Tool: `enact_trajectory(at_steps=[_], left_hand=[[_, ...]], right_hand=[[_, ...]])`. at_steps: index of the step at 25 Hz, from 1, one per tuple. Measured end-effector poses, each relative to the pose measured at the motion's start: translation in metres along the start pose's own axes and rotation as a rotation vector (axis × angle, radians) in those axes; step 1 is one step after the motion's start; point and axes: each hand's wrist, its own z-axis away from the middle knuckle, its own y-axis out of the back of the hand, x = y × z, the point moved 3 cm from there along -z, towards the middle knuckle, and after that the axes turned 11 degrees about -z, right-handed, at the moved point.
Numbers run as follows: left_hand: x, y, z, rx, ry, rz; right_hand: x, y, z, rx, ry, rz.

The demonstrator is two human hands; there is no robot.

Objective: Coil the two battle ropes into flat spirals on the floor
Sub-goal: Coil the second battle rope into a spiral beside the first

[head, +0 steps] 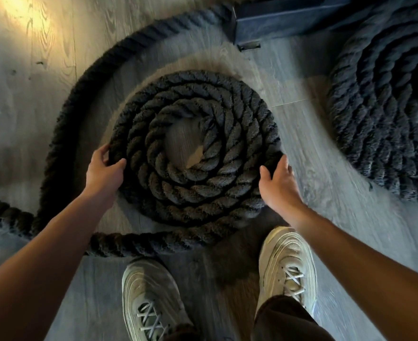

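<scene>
From the head camera, a thick, dark twisted rope (193,148) lies wound in a flat spiral of about four turns on the floor (301,134), directly ahead of the person's feet, with a patch of bare floor showing at its centre. Its loose tail (62,114) leaves the spiral's near edge, runs left past the shoes, loops back and sweeps wide around the left side toward the top of the frame.

The left hand (103,168) is at the spiral's left rim, fingers curled over the outermost turn and thumb pressed against its inner side, a half-closed grip on that turn. The right hand (278,179) rests open against the right rim, fingers spread and touching the outer turn without closing around it.

A second rope (385,114) sits well apart at right, already coiled into a larger, tighter spiral cut off by the frame edge.

The floor is grey wood-grain plank, lit by a warm patch of light at upper left. A dark metal base (276,23) stands at top centre, between the two coils. Two pale laced shoes (286,264) stand just below the spiral.
</scene>
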Motion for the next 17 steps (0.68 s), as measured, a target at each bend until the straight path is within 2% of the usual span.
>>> enact_trajectory(at_steps=[3, 6, 9, 13, 17], left_hand=[[-0.014, 0.000, 0.019, -0.019, 0.051, 0.002], [-0.035, -0.006, 0.043, -0.144, 0.131, 0.041], [-0.046, -0.013, 0.053, -0.251, 0.176, 0.066], [-0.042, -0.001, 0.025, -0.138, 0.156, 0.010], [-0.012, 0.006, -0.001, -0.059, 0.012, -0.021]], right_hand=[[-0.020, 0.013, -0.044, -0.015, 0.036, 0.073], [-0.041, 0.028, -0.088, 0.014, 0.105, 0.089], [-0.045, 0.027, -0.094, 0.084, 0.170, 0.127], [-0.014, 0.009, -0.045, 0.110, 0.098, 0.034], [0.016, -0.003, 0.016, 0.034, 0.067, -0.027]])
